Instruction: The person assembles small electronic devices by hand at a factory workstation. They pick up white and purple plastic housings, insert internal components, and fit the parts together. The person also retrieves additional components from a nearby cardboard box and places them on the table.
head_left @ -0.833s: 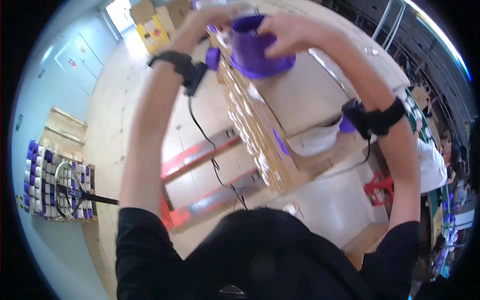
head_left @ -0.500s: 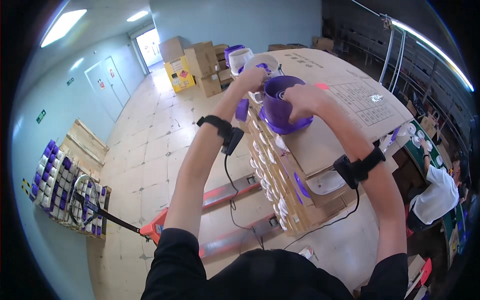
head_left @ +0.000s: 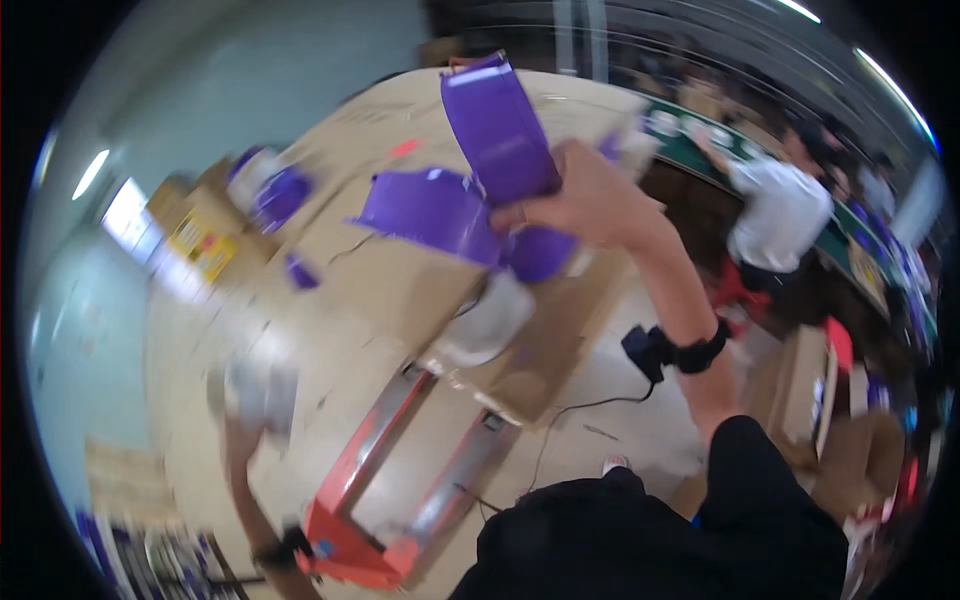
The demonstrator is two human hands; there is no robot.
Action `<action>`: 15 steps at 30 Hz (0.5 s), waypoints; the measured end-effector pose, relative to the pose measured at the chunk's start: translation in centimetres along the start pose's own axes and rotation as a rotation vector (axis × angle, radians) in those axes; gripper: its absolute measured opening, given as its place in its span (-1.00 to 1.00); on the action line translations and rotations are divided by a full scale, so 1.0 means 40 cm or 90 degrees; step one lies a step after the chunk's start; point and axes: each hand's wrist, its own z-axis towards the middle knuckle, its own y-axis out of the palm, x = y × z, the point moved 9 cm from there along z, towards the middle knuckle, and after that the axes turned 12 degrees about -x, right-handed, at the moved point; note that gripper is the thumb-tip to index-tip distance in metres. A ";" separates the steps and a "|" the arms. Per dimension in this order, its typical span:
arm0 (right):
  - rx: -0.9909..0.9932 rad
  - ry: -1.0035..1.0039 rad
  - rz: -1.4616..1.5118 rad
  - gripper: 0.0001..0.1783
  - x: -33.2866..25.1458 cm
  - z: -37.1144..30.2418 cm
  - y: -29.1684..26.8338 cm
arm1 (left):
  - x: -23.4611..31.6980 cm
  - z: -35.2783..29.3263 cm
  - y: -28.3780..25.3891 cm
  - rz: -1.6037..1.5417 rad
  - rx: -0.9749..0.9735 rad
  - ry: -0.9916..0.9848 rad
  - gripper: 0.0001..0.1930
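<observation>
My right hand is closed on purple plastic pots above the cardboard stack. One pot points up and away, and another lies to the left of my fingers. A third purple piece shows below the hand; whether it is gripped too, I cannot tell. Beneath these is a white tub-like container, partly covered. Far out to the left, my left hand is smeared by motion around a whitish, pot-sized thing over the floor. Its exact kind is blurred.
A big cardboard sheet covers the stack. White and purple pots stand at its left edge. An orange pallet jack lies below on the floor. At the right, a person in a white shirt works along a green bench.
My view has turned to the right. My left hand has swung away from the pots, far to the left and down. My right hand has lifted and tilted the purple pots.
</observation>
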 end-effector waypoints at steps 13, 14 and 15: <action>-0.121 0.781 -0.118 -0.42 1.130 -1.411 0.128 | 0.501 -0.329 1.310 -0.220 -0.471 -0.163 -0.66; -0.143 0.814 -0.099 -0.43 1.186 -1.509 0.164 | 0.535 -0.360 1.389 -0.207 -0.508 -0.167 -0.66; -0.165 0.842 -0.066 -0.44 1.203 -1.556 0.188 | 0.556 -0.395 1.440 -0.187 -0.539 -0.175 -0.67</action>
